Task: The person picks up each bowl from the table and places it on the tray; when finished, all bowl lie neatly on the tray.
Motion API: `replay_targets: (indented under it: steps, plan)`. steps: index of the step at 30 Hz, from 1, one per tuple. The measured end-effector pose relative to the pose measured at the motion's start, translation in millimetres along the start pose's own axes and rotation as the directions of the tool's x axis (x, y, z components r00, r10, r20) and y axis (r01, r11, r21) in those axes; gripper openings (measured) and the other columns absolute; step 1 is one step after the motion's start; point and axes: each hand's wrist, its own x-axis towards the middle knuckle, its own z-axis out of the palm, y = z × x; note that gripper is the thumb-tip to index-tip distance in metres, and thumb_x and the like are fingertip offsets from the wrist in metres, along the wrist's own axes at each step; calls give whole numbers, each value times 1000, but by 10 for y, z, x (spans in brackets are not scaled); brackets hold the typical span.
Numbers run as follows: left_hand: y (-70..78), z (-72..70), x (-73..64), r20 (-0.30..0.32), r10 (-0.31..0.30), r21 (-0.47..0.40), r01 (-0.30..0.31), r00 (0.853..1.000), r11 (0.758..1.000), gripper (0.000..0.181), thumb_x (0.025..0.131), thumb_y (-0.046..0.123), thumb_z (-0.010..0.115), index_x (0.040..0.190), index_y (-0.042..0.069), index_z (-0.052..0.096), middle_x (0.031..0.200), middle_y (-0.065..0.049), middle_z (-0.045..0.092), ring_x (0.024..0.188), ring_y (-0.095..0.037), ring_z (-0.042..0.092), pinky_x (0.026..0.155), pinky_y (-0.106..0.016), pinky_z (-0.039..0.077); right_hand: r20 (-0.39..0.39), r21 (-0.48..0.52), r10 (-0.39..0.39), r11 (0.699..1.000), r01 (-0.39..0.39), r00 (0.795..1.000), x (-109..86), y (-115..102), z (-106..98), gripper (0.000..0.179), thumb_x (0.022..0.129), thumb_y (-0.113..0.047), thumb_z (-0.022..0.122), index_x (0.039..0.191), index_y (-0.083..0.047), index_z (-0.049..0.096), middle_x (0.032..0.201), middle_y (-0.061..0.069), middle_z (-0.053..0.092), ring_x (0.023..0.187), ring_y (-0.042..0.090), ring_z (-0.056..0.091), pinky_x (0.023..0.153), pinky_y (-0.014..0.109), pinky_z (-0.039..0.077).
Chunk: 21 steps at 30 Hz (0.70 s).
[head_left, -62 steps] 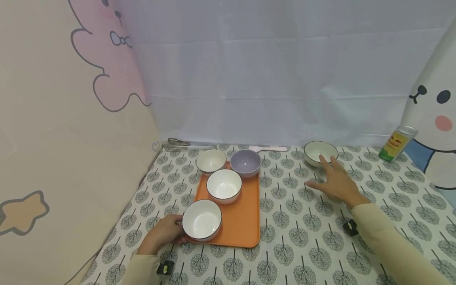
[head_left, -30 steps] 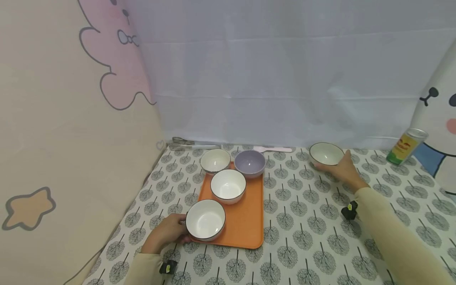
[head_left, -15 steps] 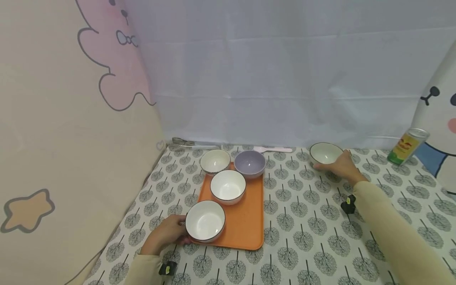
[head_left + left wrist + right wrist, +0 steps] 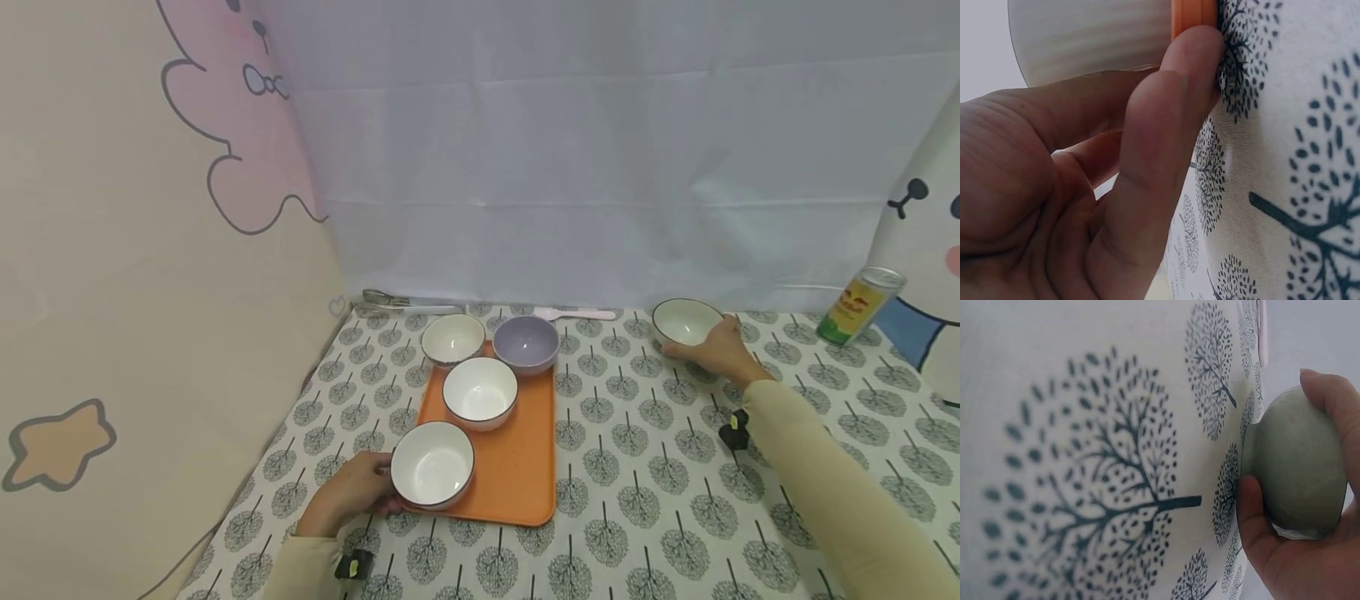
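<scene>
My left hand point(image 4: 351, 492) is at the near left corner of the orange tray point(image 4: 517, 467), beside a white bowl point(image 4: 432, 463) with a dark rim. In the left wrist view its fingers pinch the tray's edge point(image 4: 1194, 15), close against the bowl's side. At the back right, my right hand point(image 4: 716, 350) grips a pale bowl point(image 4: 684, 320) with a dark rim, thumb at the front and fingers round the right side. The right wrist view shows this bowl's pale green outside point(image 4: 1300, 462) and its foot at the cloth.
Another white bowl point(image 4: 480, 392) stands on the tray, with a cream bowl point(image 4: 453, 339) and a purple bowl point(image 4: 527, 343) at its far end. A whisk point(image 4: 385, 298), a pink spoon point(image 4: 576, 314) and a leaning yellow-green can point(image 4: 858, 308) are along the back.
My right hand has come from hovering over the near side of the pale bowl to gripping its right side. The left hand has stayed at the tray corner. Over the last half second little differs.
</scene>
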Motion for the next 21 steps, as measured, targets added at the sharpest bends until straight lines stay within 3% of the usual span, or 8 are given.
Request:
replay_targets:
  steps: [21]
  plan:
    - [8, 18, -2, -25, -28, 24, 29, 999, 999, 41, 89, 2, 65, 129, -8, 63, 66, -10, 66, 55, -19, 65, 55, -33, 57, -69, 26, -45, 999, 47, 997, -89, 5, 60, 129, 85, -45, 78, 145, 19, -16, 132, 51, 21, 120, 66, 33, 101, 67, 38]
